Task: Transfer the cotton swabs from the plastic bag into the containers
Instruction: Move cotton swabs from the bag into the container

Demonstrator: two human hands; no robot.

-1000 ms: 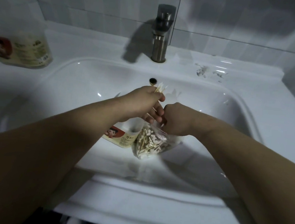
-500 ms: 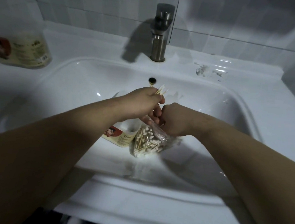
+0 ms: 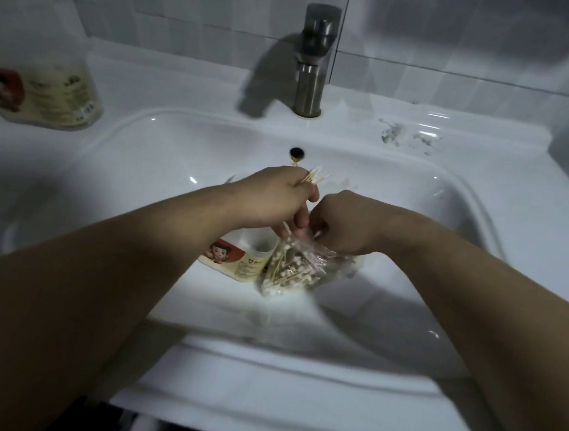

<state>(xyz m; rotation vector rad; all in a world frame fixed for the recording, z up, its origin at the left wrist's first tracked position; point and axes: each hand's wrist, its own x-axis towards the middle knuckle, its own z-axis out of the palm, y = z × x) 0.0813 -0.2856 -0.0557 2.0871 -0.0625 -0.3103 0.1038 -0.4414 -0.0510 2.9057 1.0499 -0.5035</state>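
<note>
A clear plastic bag (image 3: pixel 292 271) full of wooden-stick cotton swabs lies in the white sink basin (image 3: pixel 164 156). My right hand (image 3: pixel 341 220) grips the bag's top edge. My left hand (image 3: pixel 277 197) holds a small bundle of cotton swabs (image 3: pixel 314 178), whose tips stick out above my fist. Right beside the bag on its left lies an open round container (image 3: pixel 238 257) with a cream label and a cartoon face, partly hidden under my left wrist. A second container (image 3: pixel 49 95) of the same kind stands on the counter at far left.
A steel faucet (image 3: pixel 313 63) stands at the back centre above the overflow hole (image 3: pixel 296 153). Grey smudges (image 3: pixel 407 136) mark the counter at back right. Tiled wall runs behind, and the sink's front rim lies near me.
The bag has shifted slightly to the left in the basin under my right hand. My left hand keeps its swab bundle in about the same place.
</note>
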